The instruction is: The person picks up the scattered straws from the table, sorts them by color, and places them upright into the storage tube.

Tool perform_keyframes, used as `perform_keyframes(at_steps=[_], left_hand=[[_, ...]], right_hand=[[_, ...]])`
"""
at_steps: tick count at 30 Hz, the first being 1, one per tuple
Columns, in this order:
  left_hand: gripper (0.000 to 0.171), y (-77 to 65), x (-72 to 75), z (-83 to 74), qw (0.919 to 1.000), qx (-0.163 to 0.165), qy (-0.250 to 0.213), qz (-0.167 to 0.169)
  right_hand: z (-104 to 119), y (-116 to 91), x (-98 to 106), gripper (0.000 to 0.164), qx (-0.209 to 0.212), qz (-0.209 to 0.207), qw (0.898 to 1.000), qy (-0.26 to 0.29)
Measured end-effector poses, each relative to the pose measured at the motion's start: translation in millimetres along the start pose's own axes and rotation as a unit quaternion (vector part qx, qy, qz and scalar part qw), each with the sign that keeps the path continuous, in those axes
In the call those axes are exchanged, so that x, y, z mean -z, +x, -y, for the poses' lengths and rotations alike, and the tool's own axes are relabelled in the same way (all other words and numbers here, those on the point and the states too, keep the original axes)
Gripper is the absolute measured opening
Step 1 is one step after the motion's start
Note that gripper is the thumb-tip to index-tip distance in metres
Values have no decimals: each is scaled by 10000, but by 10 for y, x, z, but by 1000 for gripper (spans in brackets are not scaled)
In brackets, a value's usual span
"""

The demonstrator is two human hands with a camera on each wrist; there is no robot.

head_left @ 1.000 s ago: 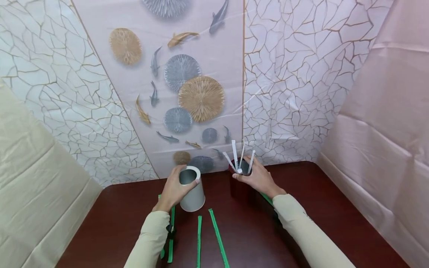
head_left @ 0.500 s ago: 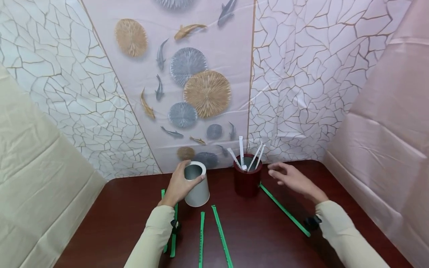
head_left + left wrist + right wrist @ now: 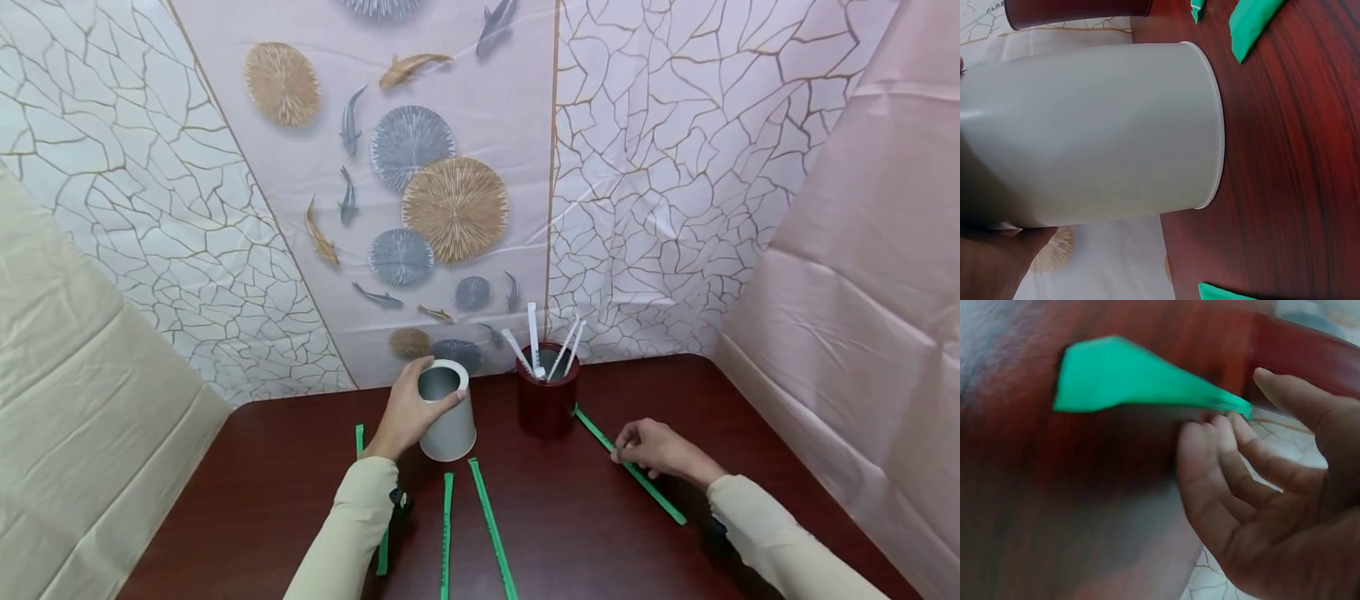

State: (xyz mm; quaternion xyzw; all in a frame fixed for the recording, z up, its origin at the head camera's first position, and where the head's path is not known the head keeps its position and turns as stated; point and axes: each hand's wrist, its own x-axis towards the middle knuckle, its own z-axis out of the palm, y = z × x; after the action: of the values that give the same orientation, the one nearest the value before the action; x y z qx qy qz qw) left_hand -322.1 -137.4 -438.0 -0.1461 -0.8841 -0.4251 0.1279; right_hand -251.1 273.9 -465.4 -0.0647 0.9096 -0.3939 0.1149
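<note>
My left hand [image 3: 408,412] grips the rim of a grey cylindrical container [image 3: 450,429], thumb on one side and fingers on the other. The container stands upright on the table, its wall [image 3: 1104,137] filling much of the left wrist view. On the right, my right hand [image 3: 652,450] is over a long narrow green packet [image 3: 660,497]. In the right wrist view its fingertips [image 3: 1191,440] are close beside the green packet [image 3: 1110,378], with the thumb apart from them; blur hides whether they touch. A dark red container [image 3: 547,408] holds several slim white packets [image 3: 533,333].
Two green packets [image 3: 492,525] lie lengthwise at the front middle of the dark wooden table [image 3: 570,517]. More green [image 3: 383,550] shows beside the left forearm, partly covered by it. Patterned cloth [image 3: 637,208] hangs behind the table, plain cloth at both sides.
My right hand has left the red container's rim, moved right, then come down to the green packet. The left hand stays on the grey container.
</note>
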Motion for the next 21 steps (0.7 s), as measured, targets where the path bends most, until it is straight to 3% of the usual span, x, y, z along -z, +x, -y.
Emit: perform_keyframes(at_steps=[5, 11, 17, 21], left_hand=[[96, 14, -36, -26, 10000, -1, -29, 31], [95, 46, -20, -48, 9999, -93, -114, -82], [96, 20, -40, -18, 10000, -65, -65, -15], [95, 14, -52, 7, 9999, -128, -78, -43]], right_hand=[[19, 42, -95, 10, -340, -433, 9967, -597], [111, 60, -109, 23, -415, -384, 9948, -843], [157, -33, -53, 26, -613, -234, 9976, -232], [277, -109, 107, 7, -593, -518, 9960, 434]])
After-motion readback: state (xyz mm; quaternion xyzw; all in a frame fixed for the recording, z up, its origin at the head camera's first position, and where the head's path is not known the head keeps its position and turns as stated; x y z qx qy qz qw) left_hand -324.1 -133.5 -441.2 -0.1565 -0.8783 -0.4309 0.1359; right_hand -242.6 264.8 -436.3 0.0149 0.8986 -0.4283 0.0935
